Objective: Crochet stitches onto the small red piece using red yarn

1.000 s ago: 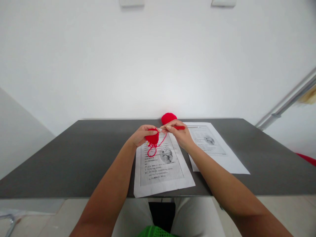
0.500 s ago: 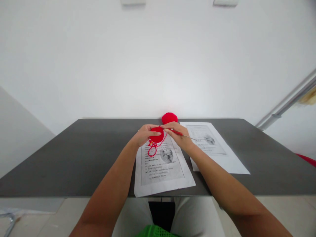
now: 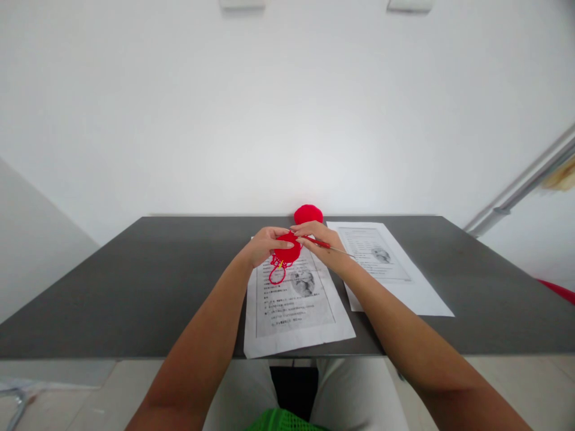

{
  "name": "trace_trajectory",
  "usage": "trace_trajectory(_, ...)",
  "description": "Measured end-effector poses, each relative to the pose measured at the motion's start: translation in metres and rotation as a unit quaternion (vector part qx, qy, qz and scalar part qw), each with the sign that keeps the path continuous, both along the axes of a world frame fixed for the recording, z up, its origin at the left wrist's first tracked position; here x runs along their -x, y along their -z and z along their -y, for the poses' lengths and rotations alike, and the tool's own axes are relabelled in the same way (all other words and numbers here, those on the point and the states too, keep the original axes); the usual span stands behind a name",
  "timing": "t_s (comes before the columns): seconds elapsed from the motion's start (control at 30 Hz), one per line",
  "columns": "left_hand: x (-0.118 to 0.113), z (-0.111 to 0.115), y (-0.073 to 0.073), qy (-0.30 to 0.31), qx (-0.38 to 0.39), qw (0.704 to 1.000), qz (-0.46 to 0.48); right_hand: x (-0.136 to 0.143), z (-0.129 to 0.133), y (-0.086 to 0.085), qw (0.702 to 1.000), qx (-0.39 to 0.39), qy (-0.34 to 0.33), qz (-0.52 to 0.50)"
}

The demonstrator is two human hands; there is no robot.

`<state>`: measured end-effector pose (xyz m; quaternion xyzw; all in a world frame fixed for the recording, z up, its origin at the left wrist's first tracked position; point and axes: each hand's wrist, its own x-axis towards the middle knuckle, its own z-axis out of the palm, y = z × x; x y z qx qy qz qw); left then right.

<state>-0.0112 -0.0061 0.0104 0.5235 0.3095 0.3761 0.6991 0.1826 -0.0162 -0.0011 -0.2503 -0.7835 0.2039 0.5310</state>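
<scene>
Pinching a small red crocheted piece point(image 3: 287, 248) between thumb and fingers, the left hand point(image 3: 266, 244) is being kept closed on it just above the tabletop point(image 3: 135, 287), so that the working edge is presented toward the other hand. A crochet hook point(image 3: 324, 245) with a red grip and a thin metal shaft is being held by the right hand point(image 3: 322, 244), whose fingers are clamped together on the grip; the hook end is being directed at the piece, while the bare shaft is trailing out behind the hand, apparently so that the tip can be steered with the fingertips alone. Whether the tip is actually inside a stitch cannot be told, since it is being hidden by the fingers.

Below the left hand, a loose red yarn tail point(image 3: 276, 274) is being left hanging in a loop onto a printed instruction sheet point(image 3: 294, 305), which is lying directly under both hands, seemingly where it can be read. A second printed sheet point(image 3: 390, 269) is lying to the outer side of the right hand. Just beyond the fingertips of both hands, a red yarn ball point(image 3: 308, 213) is being kept at the far edge, probably near enough for yarn to be fed freely.
</scene>
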Motion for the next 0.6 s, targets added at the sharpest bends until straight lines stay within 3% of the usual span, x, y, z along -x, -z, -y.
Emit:
trace_trajectory(0.13,-0.0017,-0.0003,0.0013,0.003,0.005,1.0,-0.004,-0.0013,-0.0006,-0.0004,1.0,-0.02,0.002,0.022)
trace_trajectory(0.27,-0.0024,-0.001,0.002,0.008,0.001,1.0,-0.029,-0.0004,-0.0001,0.0007,0.999,0.012,0.03,0.022)
trace_trajectory(0.5,0.0025,-0.003,0.0018,-0.045,-0.062,0.992,-0.097,0.0016,-0.0002,0.0001,0.995,0.092,0.013,-0.04)
trace_trajectory(0.6,0.0027,-0.0041,0.0022,-0.077,-0.067,0.991,-0.085,0.0015,-0.0003,-0.0018,0.99,0.109,0.005,-0.086)
